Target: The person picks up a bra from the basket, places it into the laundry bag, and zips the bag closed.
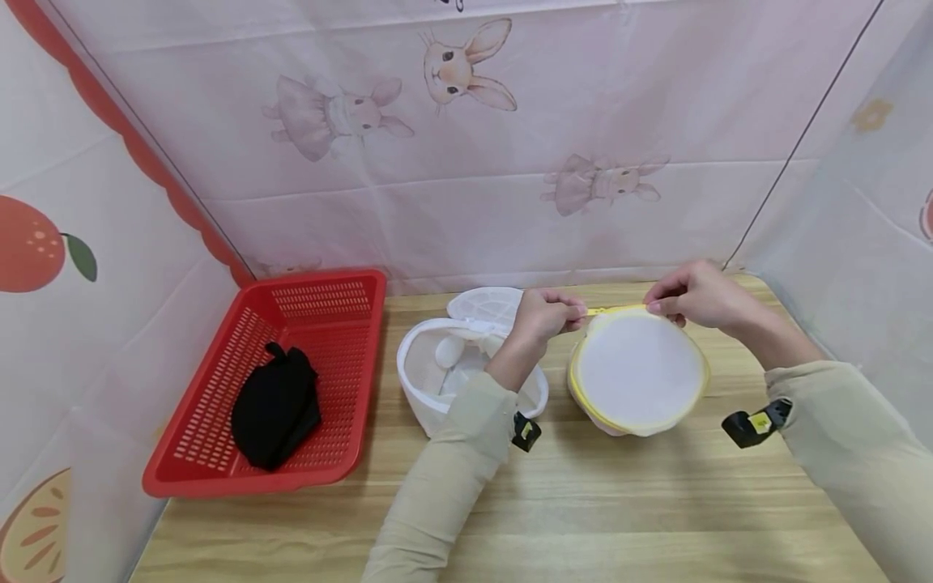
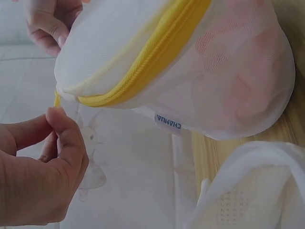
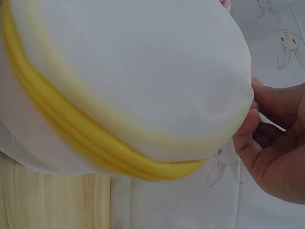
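Observation:
A round white mesh laundry bag [image 1: 641, 372] with a yellow zipper [image 2: 147, 62] stands on the table at the right. Something pinkish shows through its mesh side. At the bag's far edge, my left hand [image 1: 543, 320] pinches the yellow zipper pull [image 2: 57, 99] between thumb and forefinger. My right hand [image 1: 703, 300] pinches the bag's far rim, to the right of the left hand. In the right wrist view, the right thumb and fingers [image 3: 250, 121] grip the edge of the white top.
Left of the laundry bag, partly behind my left forearm, sits an unzipped white mesh bag [image 1: 419, 380] with its lid [image 1: 481, 301] folded back. A red plastic basket [image 1: 338, 389] at the left holds a black cloth item [image 1: 273, 405]. Printed fabric walls [image 1: 466, 194] enclose the wooden table [image 1: 583, 518].

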`<action>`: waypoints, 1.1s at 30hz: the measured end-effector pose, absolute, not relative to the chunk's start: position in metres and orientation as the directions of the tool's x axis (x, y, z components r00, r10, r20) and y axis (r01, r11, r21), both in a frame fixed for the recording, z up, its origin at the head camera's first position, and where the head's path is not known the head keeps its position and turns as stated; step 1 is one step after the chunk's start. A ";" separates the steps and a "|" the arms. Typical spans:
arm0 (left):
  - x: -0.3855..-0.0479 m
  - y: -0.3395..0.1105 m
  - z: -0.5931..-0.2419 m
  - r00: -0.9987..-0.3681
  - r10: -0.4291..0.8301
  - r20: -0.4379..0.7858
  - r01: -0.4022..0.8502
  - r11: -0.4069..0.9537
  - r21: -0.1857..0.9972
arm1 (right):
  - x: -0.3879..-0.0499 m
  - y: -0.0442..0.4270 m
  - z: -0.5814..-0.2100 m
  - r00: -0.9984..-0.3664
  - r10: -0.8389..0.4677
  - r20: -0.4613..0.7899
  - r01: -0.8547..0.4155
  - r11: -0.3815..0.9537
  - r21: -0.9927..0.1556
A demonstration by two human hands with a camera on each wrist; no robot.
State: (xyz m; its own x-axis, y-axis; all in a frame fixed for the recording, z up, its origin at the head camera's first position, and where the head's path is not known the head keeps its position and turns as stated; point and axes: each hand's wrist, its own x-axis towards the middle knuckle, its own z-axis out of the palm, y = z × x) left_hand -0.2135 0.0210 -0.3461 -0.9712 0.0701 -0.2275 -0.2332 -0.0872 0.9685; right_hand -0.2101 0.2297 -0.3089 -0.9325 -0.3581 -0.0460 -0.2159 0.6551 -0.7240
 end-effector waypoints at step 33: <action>-0.215 -0.012 -0.357 -0.976 0.076 -0.204 -0.211 -0.107 0.972 | -0.206 0.275 -0.333 -0.999 0.011 -0.037 0.039 0.386 -0.922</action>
